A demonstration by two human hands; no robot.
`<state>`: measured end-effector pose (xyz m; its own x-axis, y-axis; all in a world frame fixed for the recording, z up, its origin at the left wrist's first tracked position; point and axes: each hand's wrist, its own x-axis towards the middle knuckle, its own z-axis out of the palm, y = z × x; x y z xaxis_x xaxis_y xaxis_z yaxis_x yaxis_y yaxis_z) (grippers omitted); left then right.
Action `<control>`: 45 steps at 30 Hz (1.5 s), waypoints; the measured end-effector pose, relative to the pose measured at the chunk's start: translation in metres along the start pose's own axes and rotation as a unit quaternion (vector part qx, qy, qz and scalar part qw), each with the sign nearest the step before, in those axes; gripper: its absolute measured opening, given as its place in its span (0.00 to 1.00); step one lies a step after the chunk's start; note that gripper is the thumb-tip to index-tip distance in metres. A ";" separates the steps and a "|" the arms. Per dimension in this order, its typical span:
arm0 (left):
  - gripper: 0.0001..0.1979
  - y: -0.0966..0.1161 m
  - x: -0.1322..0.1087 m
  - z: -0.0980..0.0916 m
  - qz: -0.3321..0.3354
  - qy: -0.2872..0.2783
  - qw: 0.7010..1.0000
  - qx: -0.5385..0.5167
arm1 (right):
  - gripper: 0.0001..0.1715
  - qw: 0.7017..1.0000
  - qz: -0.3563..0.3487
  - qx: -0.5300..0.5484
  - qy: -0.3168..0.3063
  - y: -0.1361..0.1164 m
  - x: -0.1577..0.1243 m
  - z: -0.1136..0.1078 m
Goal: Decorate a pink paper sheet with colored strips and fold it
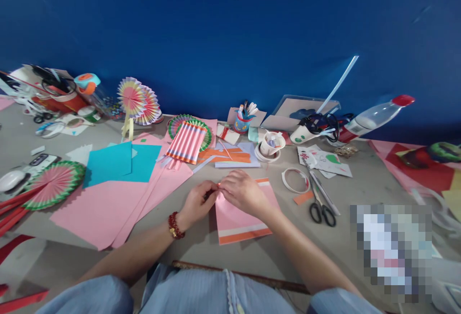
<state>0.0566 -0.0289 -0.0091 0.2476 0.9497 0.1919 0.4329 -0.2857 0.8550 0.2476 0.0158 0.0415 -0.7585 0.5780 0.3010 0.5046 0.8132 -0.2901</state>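
Observation:
A pink sheet of paper [236, 218] with white and orange stripes along its near and far edges lies on the table in front of me. My left hand [199, 202], with a red bead bracelet at the wrist, is closed in a pinch at the sheet's far left corner. Over that same corner lies my right hand [242, 192], its fingers bent and pressed together beside the left fingertips. The two hands meet there and hide the corner, so any fold under the fingers cannot be made out.
Right of the sheet lie a tape roll [296, 180], black-handled scissors [321, 212] and an orange scrap [303, 198]. Left are large pink sheets [104, 213] and blue paper [147, 163]. Behind stand a pleated striped paper [188, 142], a white cup [272, 144] and a bottle [376, 117].

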 end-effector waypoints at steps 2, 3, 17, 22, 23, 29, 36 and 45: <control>0.08 0.001 0.000 0.000 -0.001 -0.001 1.000 0.000 | 0.09 1.000 -0.006 0.013 -0.003 0.001 0.000 -0.001; 0.08 0.001 0.001 -0.001 -0.001 -0.001 1.000 -0.001 | 0.09 1.000 -0.008 0.016 -0.006 0.002 0.000 -0.002; 0.05 0.002 0.001 -0.001 0.013 -0.001 1.000 0.004 | 0.07 0.998 0.033 0.052 0.006 0.001 -0.001 0.002; 0.05 0.000 0.000 0.000 0.019 -0.001 1.000 0.010 | 0.08 0.993 0.060 0.099 0.005 0.001 -0.003 0.000; 0.05 0.000 0.000 0.000 0.020 -0.001 1.000 0.010 | 0.08 0.992 0.065 0.105 0.006 0.001 -0.003 -0.001; 0.04 0.000 -0.001 0.000 0.022 -0.003 1.000 0.013 | 0.09 0.991 0.077 0.107 -0.004 -0.001 -0.002 -0.003; 0.04 -0.004 -0.001 0.001 0.023 -0.006 1.000 0.012 | 0.08 0.995 0.084 0.057 -0.001 -0.004 -0.001 -0.003; 0.04 -0.001 0.000 0.000 0.031 -0.007 0.999 0.007 | 0.07 0.995 0.089 0.033 -0.009 -0.008 -0.002 -0.003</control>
<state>0.0557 -0.0288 -0.0102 0.2853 0.9287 0.2371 0.4294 -0.3450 0.8346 0.2465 0.0085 0.0460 -0.6665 0.7114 0.2229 0.6045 0.6907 -0.3967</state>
